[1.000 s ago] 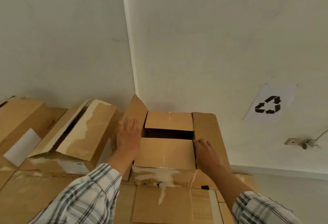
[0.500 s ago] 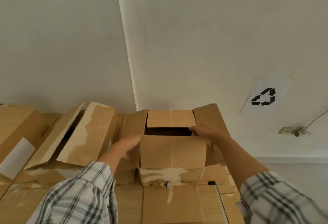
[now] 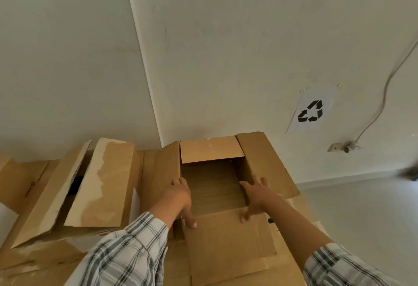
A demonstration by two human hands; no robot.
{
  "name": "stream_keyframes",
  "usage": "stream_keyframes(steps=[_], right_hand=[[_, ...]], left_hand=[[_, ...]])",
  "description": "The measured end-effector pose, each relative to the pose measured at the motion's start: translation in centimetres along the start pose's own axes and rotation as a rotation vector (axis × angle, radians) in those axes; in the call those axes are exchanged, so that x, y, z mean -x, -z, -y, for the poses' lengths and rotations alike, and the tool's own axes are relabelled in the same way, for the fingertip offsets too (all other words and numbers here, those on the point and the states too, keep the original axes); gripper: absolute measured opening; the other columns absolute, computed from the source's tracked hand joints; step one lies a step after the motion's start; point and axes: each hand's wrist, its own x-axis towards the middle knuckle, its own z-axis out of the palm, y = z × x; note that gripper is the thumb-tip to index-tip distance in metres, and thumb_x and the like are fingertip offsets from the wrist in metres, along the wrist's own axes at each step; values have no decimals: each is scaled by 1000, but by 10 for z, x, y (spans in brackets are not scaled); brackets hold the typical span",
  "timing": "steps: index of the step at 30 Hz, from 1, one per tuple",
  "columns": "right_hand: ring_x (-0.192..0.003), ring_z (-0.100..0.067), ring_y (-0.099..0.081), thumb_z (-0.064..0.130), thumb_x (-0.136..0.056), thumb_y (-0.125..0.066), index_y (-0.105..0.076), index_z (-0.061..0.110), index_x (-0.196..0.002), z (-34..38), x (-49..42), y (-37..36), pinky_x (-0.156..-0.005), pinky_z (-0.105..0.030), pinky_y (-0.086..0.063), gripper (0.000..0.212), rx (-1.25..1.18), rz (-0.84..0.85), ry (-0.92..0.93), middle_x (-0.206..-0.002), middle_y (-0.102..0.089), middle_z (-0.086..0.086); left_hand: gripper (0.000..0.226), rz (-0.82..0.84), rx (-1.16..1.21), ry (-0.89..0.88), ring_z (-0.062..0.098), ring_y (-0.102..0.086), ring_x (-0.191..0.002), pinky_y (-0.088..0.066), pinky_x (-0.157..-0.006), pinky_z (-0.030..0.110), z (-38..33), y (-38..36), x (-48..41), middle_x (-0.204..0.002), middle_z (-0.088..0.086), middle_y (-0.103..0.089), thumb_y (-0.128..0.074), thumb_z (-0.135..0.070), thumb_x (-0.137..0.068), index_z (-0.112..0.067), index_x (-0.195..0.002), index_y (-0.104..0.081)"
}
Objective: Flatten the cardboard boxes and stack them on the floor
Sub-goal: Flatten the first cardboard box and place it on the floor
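Observation:
A brown cardboard box (image 3: 267,163) stands in the room corner with all its top flaps spread outward and its inside bare. My left hand (image 3: 178,197) rests on the box's left rim where the left flap meets the near flap, thumb pressing the near flap (image 3: 228,240). My right hand (image 3: 254,197) lies with fingers apart on the right rim, fingertips on the near flap's edge. The near flap is folded down toward me. A second cardboard box (image 3: 99,186) sits to the left, its flaps half raised.
More cardboard boxes (image 3: 20,181) lie at the far left and under the open box. White walls meet in a corner behind. A recycling sign (image 3: 311,111) hangs on the right wall above a socket (image 3: 343,146) with a cable. Pale floor (image 3: 366,213) shows at the right.
The near flap, upright half a second ago, has been pushed down toward me, and the box's inside now shows. Both hands moved from the flap's sides onto the rim.

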Motion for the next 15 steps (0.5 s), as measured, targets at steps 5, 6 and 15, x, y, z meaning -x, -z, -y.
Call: stream_keyframes(steps=[5, 6, 15], right_hand=[[-150, -31, -1, 79, -84, -35, -21, 29, -154, 37, -23, 16, -106, -71, 15, 88, 36, -122, 121, -162, -17, -3], [-150, -30, -3, 73, -89, -33, -21, 26, -154, 45, -31, 17, -110, -68, 11, 81, 18, -100, 151, -162, -18, -4], [-149, -34, 7, 59, -95, -41, 22, 25, -152, 80, -103, 40, -112, -68, 0, 92, -42, -400, 176, -157, 33, -6]], left_hand=[[138, 8, -21, 16, 37, -31, -144, -41, -111, 44, -1, 4, -10, -163, 17, -6, -88, -50, -64, -8, -157, 4], [136, 14, -4, 22, 38, -34, -142, -42, -109, 45, 0, 7, -14, -161, 17, -12, -89, -48, -62, -10, -157, 0], [89, -99, 334, 64, 31, -52, -127, -48, -101, 43, 35, 45, -61, -146, 11, -47, -70, -51, -84, -17, -153, -25]])
